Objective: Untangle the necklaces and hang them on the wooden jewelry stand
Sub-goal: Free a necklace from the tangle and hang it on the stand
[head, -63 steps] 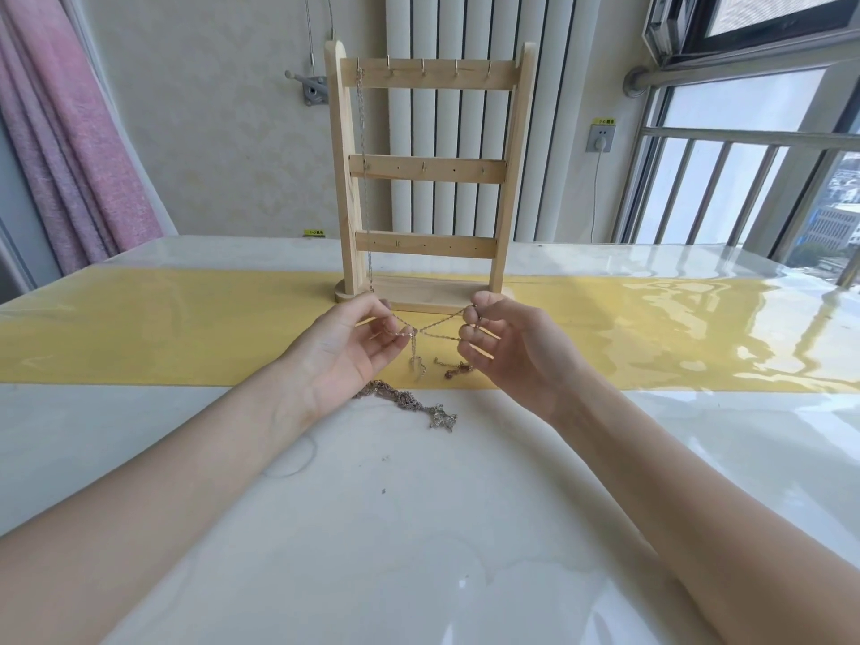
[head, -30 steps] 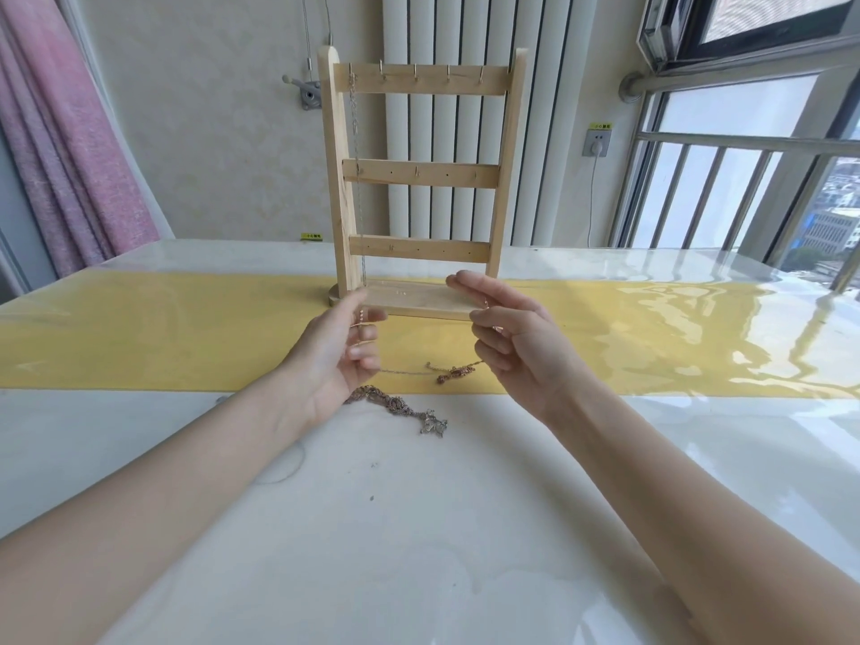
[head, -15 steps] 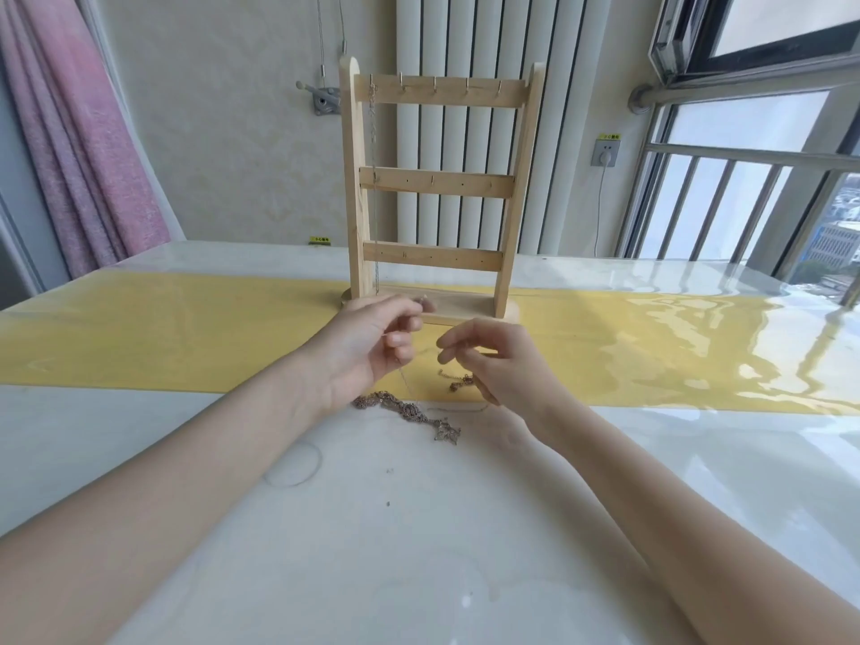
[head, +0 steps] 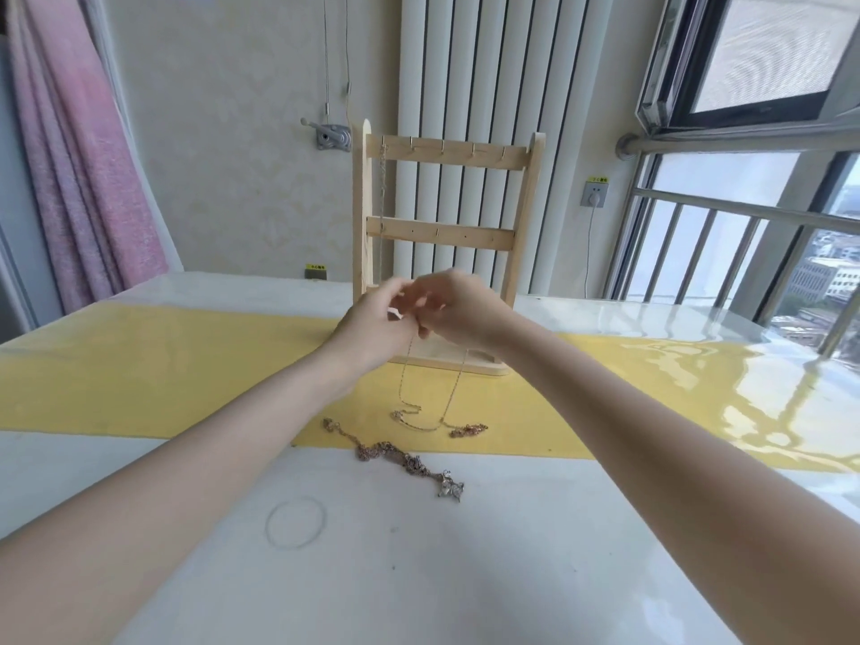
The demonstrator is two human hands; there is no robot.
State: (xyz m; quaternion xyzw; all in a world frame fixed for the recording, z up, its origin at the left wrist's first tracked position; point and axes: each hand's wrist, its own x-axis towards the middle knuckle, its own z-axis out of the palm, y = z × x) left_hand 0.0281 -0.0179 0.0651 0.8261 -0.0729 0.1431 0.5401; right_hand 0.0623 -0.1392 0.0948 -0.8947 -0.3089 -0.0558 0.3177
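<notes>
The wooden jewelry stand (head: 440, 232) stands upright on the yellow runner, with one thin chain (head: 381, 202) hanging from its top-left hook. My left hand (head: 372, 323) and my right hand (head: 458, 309) meet in front of the stand's lower bar, both pinching a fine gold necklace (head: 421, 414). Its two strands drop from my fingers and its lower loop lies on the runner, ending in a small reddish piece (head: 467, 429). A bunched chain with a silver pendant (head: 405, 460) lies on the white table just nearer to me.
The yellow runner (head: 139, 365) crosses the glossy white table (head: 419, 574). A faint ring mark (head: 295, 522) shows on the table near my left forearm. Behind the stand are a white radiator, a pink curtain (head: 79, 155) at left and railed windows at right.
Both hands have risen from the runner and come together in front of the stand, lifting the fine necklace so that it hangs in a loop. The view has tilted up.
</notes>
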